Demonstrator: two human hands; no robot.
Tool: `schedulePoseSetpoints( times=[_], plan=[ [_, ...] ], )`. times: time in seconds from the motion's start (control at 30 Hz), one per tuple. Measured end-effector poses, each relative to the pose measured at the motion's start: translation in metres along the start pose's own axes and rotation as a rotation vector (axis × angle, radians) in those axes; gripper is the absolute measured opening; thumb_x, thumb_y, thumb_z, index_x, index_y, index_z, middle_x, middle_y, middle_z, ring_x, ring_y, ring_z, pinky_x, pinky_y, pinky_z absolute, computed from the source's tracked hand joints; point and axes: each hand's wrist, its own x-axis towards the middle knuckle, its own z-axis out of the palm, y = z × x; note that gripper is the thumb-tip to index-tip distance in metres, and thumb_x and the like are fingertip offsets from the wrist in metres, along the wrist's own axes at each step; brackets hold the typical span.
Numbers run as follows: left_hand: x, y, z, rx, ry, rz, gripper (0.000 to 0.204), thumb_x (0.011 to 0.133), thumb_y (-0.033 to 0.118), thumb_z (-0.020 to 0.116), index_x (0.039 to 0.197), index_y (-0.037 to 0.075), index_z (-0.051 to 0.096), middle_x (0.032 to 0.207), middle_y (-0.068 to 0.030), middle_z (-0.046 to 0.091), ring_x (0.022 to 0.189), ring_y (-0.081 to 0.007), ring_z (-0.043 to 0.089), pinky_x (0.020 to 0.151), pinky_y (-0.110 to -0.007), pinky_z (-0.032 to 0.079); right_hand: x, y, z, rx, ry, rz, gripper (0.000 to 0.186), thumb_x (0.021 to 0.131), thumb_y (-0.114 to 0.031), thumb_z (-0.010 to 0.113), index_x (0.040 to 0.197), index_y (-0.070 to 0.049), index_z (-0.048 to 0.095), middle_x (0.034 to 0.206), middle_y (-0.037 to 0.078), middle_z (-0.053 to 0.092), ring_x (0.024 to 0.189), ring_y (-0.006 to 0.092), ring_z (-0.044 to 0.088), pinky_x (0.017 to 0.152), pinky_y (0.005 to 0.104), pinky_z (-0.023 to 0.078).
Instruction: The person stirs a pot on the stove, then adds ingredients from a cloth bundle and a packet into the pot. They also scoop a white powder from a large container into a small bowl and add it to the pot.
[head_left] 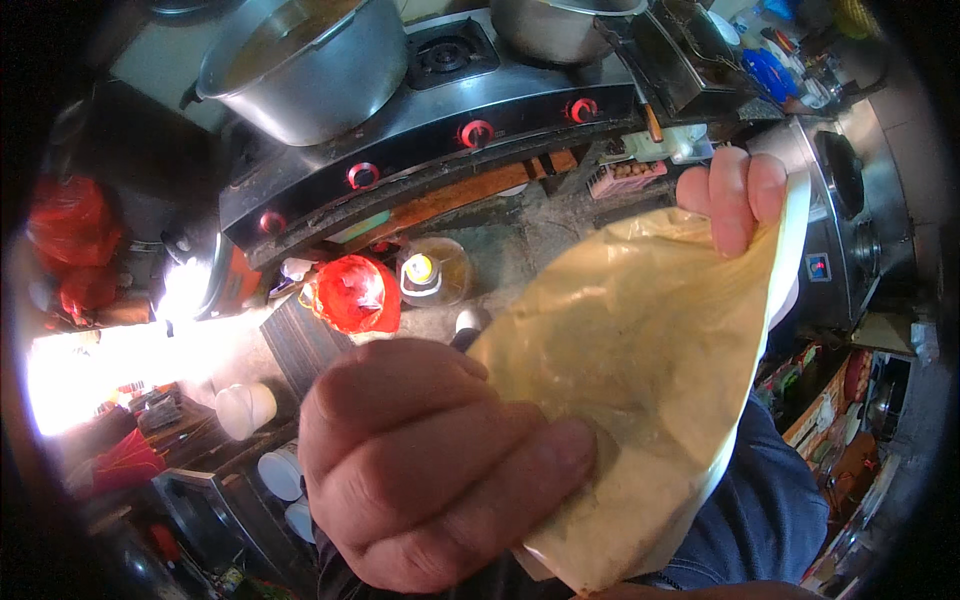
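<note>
A tan, creased plastic pouch (620, 370) with a white edge is held up close in front of me, its upper end tilted to the right. My left hand (430, 460) is closed at the pouch's lower left, fingers curled and pressed against its front; its thumb is hidden. Up at the top right corner, my right hand (735, 195) grips the pouch, with several fingertips folded over its edge and the rest of the hand hidden behind. The pouch's contents cannot be made out.
A black-fronted gas stove (420, 165) with red-ringed knobs carries a large metal pot (305, 75) and a second pot (565, 30). Below stand a red bag-lined container (352, 295) and a plastic jug (437, 272). A white bucket (246, 411) is at left; a cluttered shelf (840, 440) at right.
</note>
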Motion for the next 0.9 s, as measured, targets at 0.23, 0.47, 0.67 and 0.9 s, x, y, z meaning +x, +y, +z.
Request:
schedulePoseSetpoints(
  times=[0.23, 0.47, 0.67, 0.9],
  plan=[
    [-0.002, -0.050, -0.015, -0.338, 0.125, -0.318, 0.022, 0.082, 0.015, 0.068, 0.098, 0.000, 0.064, 0.086, -0.0098, 0.062, 0.069, -0.0199, 0.057, 0.058, -0.030, 0.049, 0.000, 0.005, 0.029, -0.180, 0.125, -0.050, 0.032, 0.098, -0.037, 0.060, 0.092, -0.006, 0.057, 0.079, 0.004, 0.056, 0.058, 0.0074, 0.046, 0.050, 0.0200, 0.036],
    [0.024, -0.110, -0.007, 0.144, -0.125, 0.006, 0.048, 0.076, 0.029, 0.078, 0.111, -0.001, 0.065, 0.090, -0.0059, 0.061, 0.082, -0.0238, 0.059, 0.073, -0.033, 0.048, -0.002, 0.048, 0.037, -0.505, 0.286, 0.011, 0.023, 0.101, -0.018, 0.052, 0.103, 0.002, 0.062, 0.076, 0.003, 0.059, 0.051, 0.0022, 0.038, 0.050, 0.0177, 0.030],
    [0.064, -0.106, 0.042, 0.210, -0.386, 0.054, 0.015, 0.085, 0.018, 0.071, 0.090, 0.005, 0.065, 0.076, -0.0077, 0.062, 0.067, -0.0223, 0.063, 0.059, -0.037, 0.050, 0.012, 0.049, -0.008, -0.416, 0.181, 0.082, 0.022, 0.101, -0.015, 0.053, 0.116, 0.000, 0.058, 0.105, 0.008, 0.066, 0.071, 0.0044, 0.050, 0.064, 0.0176, 0.039],
    [0.130, -0.109, 0.058, 0.118, -0.383, 0.125, 0.010, 0.091, 0.009, 0.062, 0.094, 0.004, 0.069, 0.073, -0.0076, 0.067, 0.064, -0.0181, 0.066, 0.058, -0.031, 0.052, -0.021, 0.058, -0.130, -0.508, 0.366, -0.004, 0.043, 0.090, -0.005, 0.058, 0.133, -0.006, 0.052, 0.110, 0.006, 0.061, 0.086, 0.0085, 0.054, 0.071, 0.0204, 0.046]
  ],
)
